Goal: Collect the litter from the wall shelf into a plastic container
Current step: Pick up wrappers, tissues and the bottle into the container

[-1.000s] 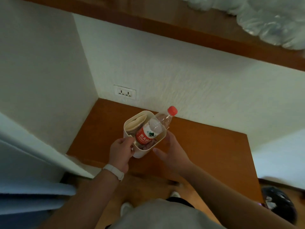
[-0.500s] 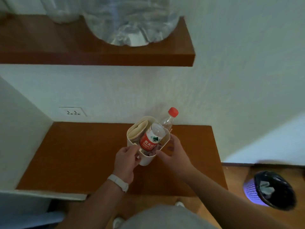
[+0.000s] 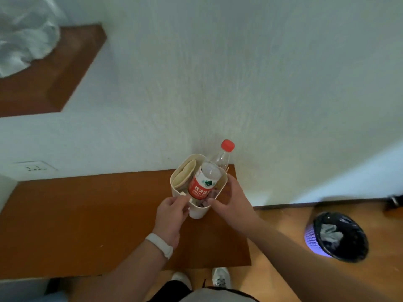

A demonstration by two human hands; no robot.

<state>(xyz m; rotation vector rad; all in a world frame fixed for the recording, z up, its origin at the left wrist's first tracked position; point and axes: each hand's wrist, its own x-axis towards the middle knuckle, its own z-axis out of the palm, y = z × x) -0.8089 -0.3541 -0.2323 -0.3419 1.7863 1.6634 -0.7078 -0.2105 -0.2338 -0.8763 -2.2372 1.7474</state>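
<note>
The cream plastic container (image 3: 197, 212), a smooth tub with rounded corners, is at the far right end of the brown wooden shelf (image 3: 87, 214), close to the rough white wall. Can't tell if it's actually resting on it. A clear plastic bottle (image 3: 207, 179) with a red label pokes out, its long axis leaning, red cap aimed up and far-right at the wall. The left hand (image 3: 172, 212) is curled on the near-left rim and the right hand (image 3: 231, 201) is wrapped round the right side, both gripping the tub.
</note>
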